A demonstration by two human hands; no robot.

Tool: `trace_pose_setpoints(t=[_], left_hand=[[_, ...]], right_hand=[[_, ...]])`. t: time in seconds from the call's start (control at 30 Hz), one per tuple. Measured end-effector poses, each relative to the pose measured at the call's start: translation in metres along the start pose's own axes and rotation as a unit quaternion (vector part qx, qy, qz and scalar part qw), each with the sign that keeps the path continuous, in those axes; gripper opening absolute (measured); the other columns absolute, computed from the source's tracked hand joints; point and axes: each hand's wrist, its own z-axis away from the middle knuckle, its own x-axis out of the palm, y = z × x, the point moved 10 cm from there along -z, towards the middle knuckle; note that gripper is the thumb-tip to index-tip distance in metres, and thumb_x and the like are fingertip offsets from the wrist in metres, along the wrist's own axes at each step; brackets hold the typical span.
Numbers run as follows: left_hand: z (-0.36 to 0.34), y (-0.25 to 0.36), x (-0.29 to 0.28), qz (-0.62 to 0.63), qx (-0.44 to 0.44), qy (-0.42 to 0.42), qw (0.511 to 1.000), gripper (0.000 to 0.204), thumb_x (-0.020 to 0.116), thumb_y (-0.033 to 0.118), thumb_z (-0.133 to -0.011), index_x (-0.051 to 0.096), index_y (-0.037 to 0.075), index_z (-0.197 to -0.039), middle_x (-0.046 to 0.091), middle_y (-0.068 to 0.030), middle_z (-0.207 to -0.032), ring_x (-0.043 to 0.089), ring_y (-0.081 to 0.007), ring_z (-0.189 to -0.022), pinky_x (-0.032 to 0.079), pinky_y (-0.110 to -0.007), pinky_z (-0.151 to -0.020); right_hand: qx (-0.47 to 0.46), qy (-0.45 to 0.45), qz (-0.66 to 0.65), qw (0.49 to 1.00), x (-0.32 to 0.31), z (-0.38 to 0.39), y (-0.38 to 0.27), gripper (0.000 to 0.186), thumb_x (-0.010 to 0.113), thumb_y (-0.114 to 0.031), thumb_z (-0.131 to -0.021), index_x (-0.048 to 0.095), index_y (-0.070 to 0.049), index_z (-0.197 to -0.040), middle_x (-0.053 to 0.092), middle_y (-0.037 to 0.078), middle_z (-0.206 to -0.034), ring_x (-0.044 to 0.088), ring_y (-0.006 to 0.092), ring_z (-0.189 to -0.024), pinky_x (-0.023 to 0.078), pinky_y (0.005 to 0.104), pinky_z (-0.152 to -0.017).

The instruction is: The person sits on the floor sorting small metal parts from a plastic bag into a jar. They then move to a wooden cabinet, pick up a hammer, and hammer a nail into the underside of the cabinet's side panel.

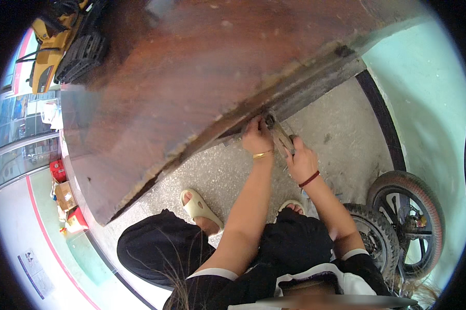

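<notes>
A large brown wooden tabletop (191, 72) with a worn edge spreads in front of me. Below its near edge, my left hand (258, 138) has its fingers bent together in a pinch; what they hold, if anything, is hidden. Just to the right, my right hand (301, 159) is closed round a long hand tool (280, 136) that looks like pliers. The tool tilts up and left, its dark rounded head beside my left fingertips and close under the table edge. Whether the head touches anything cannot be made out.
Two black wheels stand by my right side: a spoked wheel (430, 217) against the pale green wall (424, 88) and a knobby tyre (382, 240). A yellow tracked toy excavator (52, 64) sits at the table's far left. A cardboard box (65, 195) lies beyond.
</notes>
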Motion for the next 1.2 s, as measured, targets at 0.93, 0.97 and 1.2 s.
trace_pose_setpoints(t=[0.93,0.97,1.2], left_hand=[[0.018,-0.017,-0.005,0.467,-0.448,-0.176,0.742,0.023,0.060,0.014,-0.084,0.059,0.002,-0.103,0.060,-0.0112,-0.108,0.057,-0.0215,-0.095,0.045,-0.032,-0.078],[0.019,-0.019,-0.005,0.474,-0.464,-0.177,0.727,0.022,0.059,0.012,-0.084,0.058,0.002,-0.103,0.059,-0.0111,-0.110,0.056,-0.0219,-0.100,0.044,-0.033,-0.081],[0.018,-0.023,-0.003,0.489,-0.388,-0.181,0.760,0.021,0.052,0.004,-0.086,0.059,0.001,-0.106,0.059,-0.0095,-0.113,0.054,-0.0199,-0.103,0.042,-0.031,-0.083]], right_hand=[[0.045,0.050,-0.217,0.974,0.032,0.060,0.043,0.043,0.053,-0.037,-0.087,0.055,0.001,-0.108,0.062,0.020,-0.081,0.060,0.0344,-0.076,0.047,0.0393,-0.068],[0.028,0.056,-0.217,0.974,0.030,0.062,0.037,0.048,0.050,-0.043,-0.087,0.054,0.000,-0.107,0.061,0.022,-0.074,0.060,0.0395,-0.072,0.048,0.0432,-0.063],[-0.085,0.131,-0.136,0.978,0.031,0.064,0.019,0.038,0.060,-0.023,-0.081,0.047,-0.003,-0.111,0.062,0.020,-0.090,0.061,0.0391,-0.080,0.049,0.0429,-0.066]])
